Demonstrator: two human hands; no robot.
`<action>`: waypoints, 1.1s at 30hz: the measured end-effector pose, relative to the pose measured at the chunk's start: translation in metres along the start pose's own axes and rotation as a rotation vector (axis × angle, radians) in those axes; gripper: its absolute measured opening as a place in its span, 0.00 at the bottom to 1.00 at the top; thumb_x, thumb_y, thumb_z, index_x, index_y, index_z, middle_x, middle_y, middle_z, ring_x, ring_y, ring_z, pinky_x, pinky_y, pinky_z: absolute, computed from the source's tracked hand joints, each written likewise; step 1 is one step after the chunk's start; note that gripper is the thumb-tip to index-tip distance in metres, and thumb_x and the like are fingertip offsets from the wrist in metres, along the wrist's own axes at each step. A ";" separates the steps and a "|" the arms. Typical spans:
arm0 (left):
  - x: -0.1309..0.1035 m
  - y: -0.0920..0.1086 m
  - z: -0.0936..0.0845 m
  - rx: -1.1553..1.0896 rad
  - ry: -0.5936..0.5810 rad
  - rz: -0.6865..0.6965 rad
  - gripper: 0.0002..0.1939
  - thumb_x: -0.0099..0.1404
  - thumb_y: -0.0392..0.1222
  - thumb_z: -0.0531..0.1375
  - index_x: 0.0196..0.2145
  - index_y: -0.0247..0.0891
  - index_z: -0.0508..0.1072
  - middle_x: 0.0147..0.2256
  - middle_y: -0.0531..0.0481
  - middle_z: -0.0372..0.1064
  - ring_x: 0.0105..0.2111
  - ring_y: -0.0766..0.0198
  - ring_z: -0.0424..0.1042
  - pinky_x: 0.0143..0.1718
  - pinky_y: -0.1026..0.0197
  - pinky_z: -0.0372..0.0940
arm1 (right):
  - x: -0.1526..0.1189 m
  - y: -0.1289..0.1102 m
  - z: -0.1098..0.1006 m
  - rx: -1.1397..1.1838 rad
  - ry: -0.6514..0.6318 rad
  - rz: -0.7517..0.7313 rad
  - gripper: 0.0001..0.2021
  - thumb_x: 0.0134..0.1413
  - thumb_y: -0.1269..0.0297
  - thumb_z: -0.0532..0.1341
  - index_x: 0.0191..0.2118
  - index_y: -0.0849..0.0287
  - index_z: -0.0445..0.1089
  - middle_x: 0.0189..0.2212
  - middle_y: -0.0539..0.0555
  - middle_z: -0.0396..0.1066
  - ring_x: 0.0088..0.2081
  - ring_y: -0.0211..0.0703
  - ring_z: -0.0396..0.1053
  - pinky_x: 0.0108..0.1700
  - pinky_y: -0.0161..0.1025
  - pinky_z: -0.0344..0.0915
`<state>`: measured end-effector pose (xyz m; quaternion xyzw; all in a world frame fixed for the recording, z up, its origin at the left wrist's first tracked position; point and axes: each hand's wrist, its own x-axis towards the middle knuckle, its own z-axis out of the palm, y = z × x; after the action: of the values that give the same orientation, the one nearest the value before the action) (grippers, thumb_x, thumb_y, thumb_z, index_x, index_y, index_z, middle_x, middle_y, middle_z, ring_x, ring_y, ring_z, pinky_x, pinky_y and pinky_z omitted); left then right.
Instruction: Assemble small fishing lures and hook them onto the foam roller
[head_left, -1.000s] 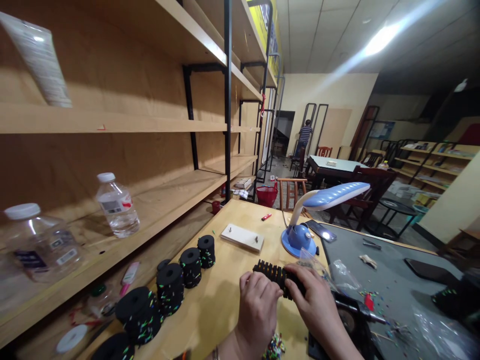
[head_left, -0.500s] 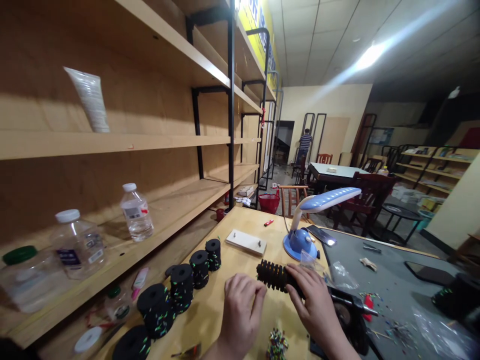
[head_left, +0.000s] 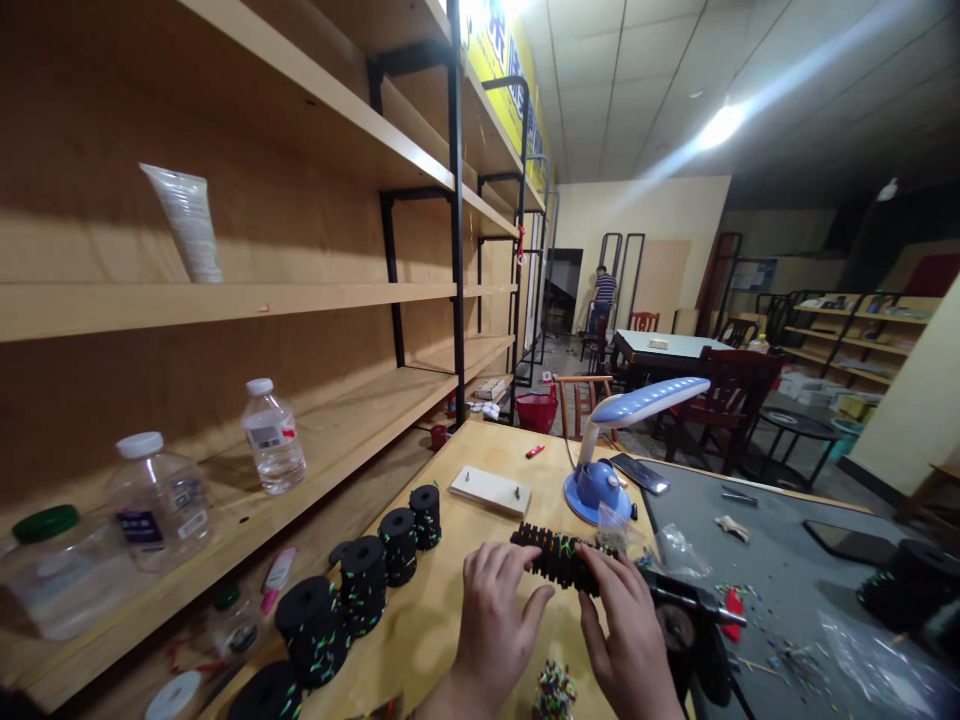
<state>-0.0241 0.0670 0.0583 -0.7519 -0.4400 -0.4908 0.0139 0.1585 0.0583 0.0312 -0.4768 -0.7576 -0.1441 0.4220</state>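
A black ridged roll with small coloured bits [head_left: 555,556] lies level between my hands, near a black machine arm [head_left: 686,595]. My right hand [head_left: 622,610] is wrapped over the roll's right part. My left hand [head_left: 499,605] touches its left end with the fingertips, the thumb held apart below. A pile of small multicoloured pieces [head_left: 556,690] sits on the wooden table [head_left: 427,620] below the hands. Several black spools with coloured bits [head_left: 364,585] stand in a row on the left.
A blue desk lamp [head_left: 600,490] and a white board with two pegs [head_left: 490,491] stand beyond the hands. Bottles [head_left: 273,440] rest on the left shelf. A grey mat [head_left: 780,560] holds loose pieces, bags and a phone. A person [head_left: 602,298] stands far back.
My left hand has moved up and right onto the roll's left end, its thumb now spread. My right hand has shifted slightly down and right, and more coloured bits show on the roll.
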 end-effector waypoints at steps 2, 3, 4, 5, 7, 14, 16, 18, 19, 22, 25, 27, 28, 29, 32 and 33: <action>-0.004 -0.002 -0.001 -0.011 0.002 0.011 0.08 0.62 0.35 0.60 0.40 0.40 0.72 0.35 0.47 0.73 0.37 0.54 0.70 0.40 0.51 0.62 | -0.003 -0.002 0.000 -0.005 0.018 -0.012 0.25 0.58 0.69 0.56 0.61 0.56 0.56 0.50 0.61 0.71 0.51 0.56 0.69 0.53 0.61 0.65; -0.007 -0.002 -0.001 -0.016 0.008 0.014 0.07 0.63 0.34 0.60 0.39 0.40 0.72 0.35 0.47 0.73 0.37 0.54 0.70 0.39 0.51 0.62 | -0.005 -0.002 0.000 -0.008 0.025 -0.019 0.25 0.58 0.70 0.56 0.61 0.56 0.56 0.50 0.60 0.72 0.51 0.56 0.69 0.53 0.61 0.65; -0.009 -0.003 -0.001 -0.022 0.016 0.012 0.06 0.63 0.34 0.59 0.39 0.40 0.72 0.35 0.47 0.73 0.37 0.54 0.70 0.39 0.52 0.62 | -0.005 -0.002 0.000 -0.012 0.030 -0.024 0.25 0.58 0.70 0.55 0.61 0.56 0.56 0.50 0.60 0.72 0.51 0.55 0.69 0.53 0.60 0.65; -0.011 -0.003 -0.002 -0.034 0.025 0.012 0.06 0.63 0.34 0.59 0.39 0.40 0.72 0.34 0.47 0.73 0.36 0.54 0.70 0.38 0.52 0.62 | -0.006 -0.002 0.000 -0.016 0.033 -0.026 0.25 0.58 0.70 0.55 0.61 0.56 0.56 0.50 0.60 0.72 0.51 0.55 0.69 0.54 0.60 0.65; -0.014 -0.001 -0.002 -0.080 0.044 0.017 0.05 0.64 0.35 0.58 0.39 0.40 0.71 0.34 0.47 0.73 0.36 0.55 0.70 0.38 0.52 0.62 | -0.007 -0.001 0.000 -0.024 0.043 -0.037 0.24 0.58 0.69 0.55 0.61 0.57 0.57 0.50 0.60 0.72 0.51 0.54 0.69 0.53 0.58 0.65; -0.018 0.002 -0.003 -0.230 0.115 0.007 0.05 0.66 0.34 0.56 0.38 0.39 0.71 0.32 0.47 0.72 0.34 0.59 0.71 0.36 0.57 0.66 | -0.007 -0.008 0.001 -0.096 0.167 -0.077 0.14 0.59 0.63 0.59 0.50 0.58 0.68 0.41 0.59 0.76 0.43 0.52 0.71 0.47 0.50 0.66; -0.018 0.000 -0.005 -0.258 0.118 -0.021 0.06 0.67 0.34 0.55 0.39 0.39 0.71 0.32 0.47 0.72 0.33 0.60 0.71 0.35 0.59 0.67 | -0.005 -0.012 0.002 -0.138 0.200 -0.051 0.10 0.59 0.61 0.59 0.45 0.58 0.70 0.39 0.59 0.75 0.40 0.51 0.71 0.44 0.48 0.65; -0.019 -0.004 -0.007 -0.289 0.115 -0.053 0.07 0.67 0.34 0.55 0.40 0.39 0.71 0.32 0.47 0.72 0.33 0.61 0.72 0.34 0.61 0.68 | -0.003 -0.017 0.004 -0.169 0.196 -0.025 0.08 0.59 0.61 0.60 0.42 0.57 0.71 0.38 0.59 0.75 0.39 0.51 0.71 0.42 0.47 0.63; -0.019 -0.005 -0.009 -0.300 0.116 -0.075 0.07 0.67 0.35 0.55 0.40 0.39 0.72 0.32 0.47 0.72 0.32 0.61 0.72 0.33 0.62 0.68 | -0.002 -0.019 0.005 -0.182 0.187 -0.017 0.08 0.59 0.60 0.60 0.41 0.57 0.71 0.37 0.58 0.75 0.39 0.51 0.70 0.43 0.47 0.62; -0.021 -0.009 -0.011 -0.322 0.127 -0.171 0.06 0.66 0.38 0.56 0.39 0.39 0.73 0.31 0.48 0.72 0.28 0.63 0.71 0.29 0.64 0.67 | 0.001 -0.024 0.006 -0.224 0.176 0.000 0.08 0.60 0.60 0.59 0.41 0.57 0.71 0.37 0.58 0.75 0.39 0.52 0.69 0.43 0.48 0.60; -0.026 -0.010 -0.008 -0.387 0.141 -0.281 0.08 0.66 0.43 0.57 0.37 0.38 0.74 0.28 0.49 0.73 0.26 0.63 0.71 0.27 0.65 0.66 | 0.005 -0.028 0.006 -0.259 0.167 -0.004 0.08 0.60 0.60 0.58 0.39 0.57 0.71 0.36 0.58 0.75 0.38 0.52 0.69 0.43 0.48 0.59; -0.030 -0.012 -0.006 -0.436 0.169 -0.350 0.10 0.65 0.46 0.58 0.35 0.38 0.75 0.27 0.50 0.73 0.25 0.63 0.71 0.26 0.65 0.66 | 0.005 -0.029 0.007 -0.271 0.161 -0.014 0.08 0.61 0.62 0.57 0.38 0.57 0.71 0.35 0.57 0.75 0.38 0.52 0.68 0.42 0.48 0.58; -0.033 -0.013 -0.007 -0.450 0.187 -0.383 0.11 0.65 0.47 0.58 0.35 0.38 0.75 0.27 0.50 0.73 0.25 0.63 0.70 0.26 0.66 0.65 | 0.003 -0.029 0.008 -0.275 0.159 -0.019 0.07 0.60 0.63 0.57 0.38 0.57 0.71 0.35 0.57 0.75 0.37 0.51 0.68 0.42 0.48 0.58; -0.034 -0.016 -0.008 -0.455 0.202 -0.410 0.11 0.64 0.48 0.58 0.35 0.38 0.75 0.27 0.50 0.73 0.24 0.64 0.70 0.26 0.66 0.65 | 0.001 -0.028 0.010 -0.278 0.153 -0.027 0.06 0.60 0.64 0.57 0.37 0.57 0.71 0.34 0.57 0.75 0.37 0.51 0.68 0.42 0.47 0.58; -0.033 -0.025 -0.017 -0.434 0.212 -0.444 0.11 0.64 0.48 0.59 0.36 0.38 0.75 0.28 0.49 0.74 0.25 0.63 0.71 0.27 0.65 0.66 | -0.012 -0.022 0.017 -0.277 0.115 -0.055 0.04 0.58 0.66 0.59 0.37 0.58 0.71 0.34 0.57 0.75 0.36 0.50 0.68 0.41 0.46 0.58; -0.030 -0.028 -0.021 -0.418 0.201 -0.438 0.11 0.64 0.47 0.59 0.36 0.37 0.74 0.29 0.49 0.74 0.26 0.63 0.71 0.28 0.65 0.67 | -0.017 -0.020 0.020 -0.272 0.099 -0.063 0.04 0.58 0.67 0.59 0.38 0.58 0.71 0.34 0.57 0.75 0.36 0.50 0.68 0.41 0.46 0.58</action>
<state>-0.0623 0.0557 0.0353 -0.5737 -0.4773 -0.6337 -0.2036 0.1346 0.0504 0.0100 -0.4979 -0.7237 -0.2822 0.3856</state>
